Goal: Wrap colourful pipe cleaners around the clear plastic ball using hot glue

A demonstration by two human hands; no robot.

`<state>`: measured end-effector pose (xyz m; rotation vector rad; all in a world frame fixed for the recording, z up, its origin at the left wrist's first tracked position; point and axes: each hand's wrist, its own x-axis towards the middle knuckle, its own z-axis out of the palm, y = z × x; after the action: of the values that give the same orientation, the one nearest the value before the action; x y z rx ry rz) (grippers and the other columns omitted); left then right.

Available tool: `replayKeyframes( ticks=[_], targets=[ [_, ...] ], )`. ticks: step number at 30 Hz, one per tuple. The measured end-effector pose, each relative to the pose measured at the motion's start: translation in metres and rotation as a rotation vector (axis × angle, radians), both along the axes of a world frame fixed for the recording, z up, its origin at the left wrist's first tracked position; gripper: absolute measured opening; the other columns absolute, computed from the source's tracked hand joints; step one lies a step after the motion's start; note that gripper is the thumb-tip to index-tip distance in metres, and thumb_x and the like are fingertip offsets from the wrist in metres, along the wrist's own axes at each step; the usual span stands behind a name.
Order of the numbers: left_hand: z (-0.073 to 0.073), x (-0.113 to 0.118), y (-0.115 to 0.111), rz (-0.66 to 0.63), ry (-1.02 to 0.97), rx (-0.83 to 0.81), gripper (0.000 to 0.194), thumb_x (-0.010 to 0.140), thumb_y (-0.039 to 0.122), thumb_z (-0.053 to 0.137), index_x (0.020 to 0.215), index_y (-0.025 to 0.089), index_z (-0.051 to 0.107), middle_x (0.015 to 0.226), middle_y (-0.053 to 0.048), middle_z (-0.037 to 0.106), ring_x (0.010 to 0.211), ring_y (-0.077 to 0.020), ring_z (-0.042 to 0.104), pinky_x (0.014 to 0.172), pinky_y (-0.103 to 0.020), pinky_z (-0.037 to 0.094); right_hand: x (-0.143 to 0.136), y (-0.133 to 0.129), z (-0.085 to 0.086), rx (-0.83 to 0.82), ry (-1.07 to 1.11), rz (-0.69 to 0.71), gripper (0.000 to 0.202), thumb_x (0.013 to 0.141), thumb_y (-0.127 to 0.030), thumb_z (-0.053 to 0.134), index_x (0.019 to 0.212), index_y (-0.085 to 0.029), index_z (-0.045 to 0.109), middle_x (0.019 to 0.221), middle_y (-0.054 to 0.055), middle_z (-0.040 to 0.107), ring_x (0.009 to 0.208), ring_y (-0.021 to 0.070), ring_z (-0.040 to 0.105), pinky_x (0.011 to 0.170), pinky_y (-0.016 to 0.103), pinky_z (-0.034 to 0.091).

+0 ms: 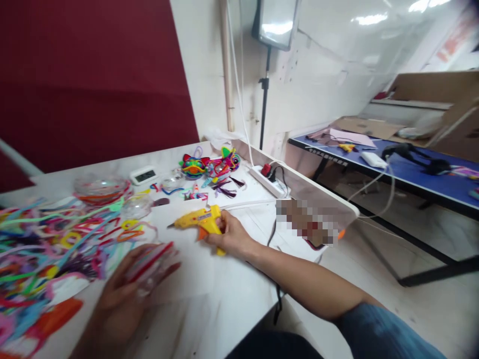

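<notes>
My right hand (234, 235) is closed around the handle of a yellow glue gun (200, 219), whose dark nozzle points left over the white table (220, 294). At lower left, my left hand (125, 286) grips a clear plastic piece with a red strip (149, 264); blur hides its exact kind. The nozzle is a short way above and right of that piece, apart from it. Beyond the left hand stand a clear bowl (101, 188) and a smaller clear dome (137, 205).
Colourful pipe cleaners and scraps (56, 249) cover the table's left side. Bright animal-shaped crafts (192, 166) lie at the back beside a small digital display (144, 175). A power strip (269, 182) with cords runs along the right edge. A blue table (411, 169) stands farther right.
</notes>
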<state>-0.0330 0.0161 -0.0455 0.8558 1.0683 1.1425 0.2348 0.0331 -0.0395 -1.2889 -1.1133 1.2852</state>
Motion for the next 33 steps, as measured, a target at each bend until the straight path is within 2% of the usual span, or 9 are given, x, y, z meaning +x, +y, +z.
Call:
replayKeyframes(
  ticks=[2, 5, 8, 14, 18, 22, 24, 28, 33],
  targets=[
    [0.008, 0.022, -0.006, 0.024, -0.016, 0.051, 0.051, 0.054, 0.039, 0.100, 0.102, 0.037, 0.085, 0.113, -0.001, 0.089, 0.126, -0.0500, 0.077, 0.111, -0.072, 0.060, -0.001, -0.001, 0.000, 0.024, 0.041, 0.009, 0.049, 0.060, -0.028, 0.090, 0.090, -0.026, 0.051, 0.075, -0.011, 0.052, 0.064, 0.0114, 0.048, 0.057, 0.026, 0.037],
    [0.009, 0.036, -0.010, -0.015, 0.011, 0.060, 0.055, 0.048, 0.041, 0.098, 0.099, 0.030, 0.084, 0.107, -0.006, 0.087, 0.112, -0.0450, 0.080, 0.099, -0.059, 0.066, -0.002, -0.003, 0.004, 0.061, 0.089, -0.013, 0.046, 0.057, -0.029, 0.086, 0.089, -0.026, 0.052, 0.074, -0.010, 0.054, 0.066, 0.0124, 0.049, 0.059, 0.026, 0.038],
    [0.003, 0.032, -0.011, -0.050, 0.041, 0.112, 0.055, 0.054, 0.043, 0.097, 0.105, 0.029, 0.083, 0.111, -0.006, 0.085, 0.111, -0.0387, 0.079, 0.097, -0.050, 0.067, -0.002, -0.008, 0.012, 0.066, 0.130, -0.006, 0.045, 0.054, -0.028, 0.085, 0.089, -0.025, 0.056, 0.074, -0.009, 0.058, 0.066, 0.0127, 0.050, 0.059, 0.026, 0.037],
    [-0.001, 0.027, -0.010, -0.115, -0.023, 0.104, 0.049, 0.059, 0.045, 0.095, 0.104, 0.032, 0.082, 0.112, -0.006, 0.084, 0.113, -0.0377, 0.080, 0.100, -0.049, 0.067, 0.009, -0.013, 0.028, 0.026, 0.115, -0.033, 0.042, 0.059, -0.034, 0.086, 0.090, -0.024, 0.059, 0.066, -0.007, 0.064, 0.056, 0.0130, 0.052, 0.055, 0.025, 0.036],
    [0.000, 0.030, -0.011, -0.101, -0.061, 0.095, 0.045, 0.060, 0.042, 0.094, 0.102, 0.031, 0.083, 0.114, -0.007, 0.086, 0.114, -0.0378, 0.080, 0.096, -0.045, 0.068, 0.023, -0.010, 0.062, 0.053, 0.168, -0.134, 0.046, 0.058, -0.037, 0.090, 0.084, -0.026, 0.054, 0.064, -0.006, 0.064, 0.055, 0.0120, 0.054, 0.055, 0.025, 0.042],
    [-0.002, 0.034, -0.010, -0.075, -0.056, 0.095, 0.043, 0.059, 0.037, 0.091, 0.101, 0.030, 0.081, 0.113, -0.009, 0.087, 0.110, -0.0382, 0.082, 0.090, -0.044, 0.069, 0.028, -0.012, 0.103, 0.193, 0.159, -0.140, 0.041, 0.056, -0.038, 0.092, 0.081, -0.026, 0.061, 0.061, -0.005, 0.062, 0.053, 0.0120, 0.053, 0.051, 0.026, 0.043],
    [-0.003, 0.034, -0.009, -0.070, -0.039, 0.105, 0.042, 0.058, 0.035, 0.090, 0.098, 0.028, 0.081, 0.107, -0.009, 0.086, 0.104, -0.0383, 0.083, 0.087, -0.044, 0.069, 0.026, -0.014, 0.112, 0.241, 0.136, -0.139, 0.037, 0.055, -0.039, 0.092, 0.075, -0.025, 0.064, 0.059, -0.004, 0.061, 0.051, 0.0124, 0.052, 0.049, 0.026, 0.042],
    [0.000, 0.029, -0.007, -0.020, -0.047, 0.126, 0.047, 0.056, 0.036, 0.095, 0.101, 0.028, 0.082, 0.107, -0.009, 0.086, 0.108, -0.0388, 0.082, 0.091, -0.045, 0.069, 0.014, -0.020, 0.098, 0.187, 0.036, -0.055, 0.036, 0.056, -0.049, 0.093, 0.063, -0.023, 0.068, 0.053, -0.001, 0.056, 0.045, 0.0110, 0.043, 0.041, 0.027, 0.033],
    [0.009, 0.014, 0.002, 0.084, -0.089, 0.156, 0.052, 0.062, 0.043, 0.098, 0.109, 0.029, 0.080, 0.118, -0.007, 0.086, 0.112, -0.0345, 0.081, 0.100, -0.048, 0.067, 0.002, -0.021, 0.061, 0.165, -0.002, -0.019, 0.036, 0.064, -0.051, 0.089, 0.083, -0.022, 0.081, 0.066, 0.002, 0.068, 0.049, 0.0128, 0.047, 0.041, 0.026, 0.031]
  ],
)
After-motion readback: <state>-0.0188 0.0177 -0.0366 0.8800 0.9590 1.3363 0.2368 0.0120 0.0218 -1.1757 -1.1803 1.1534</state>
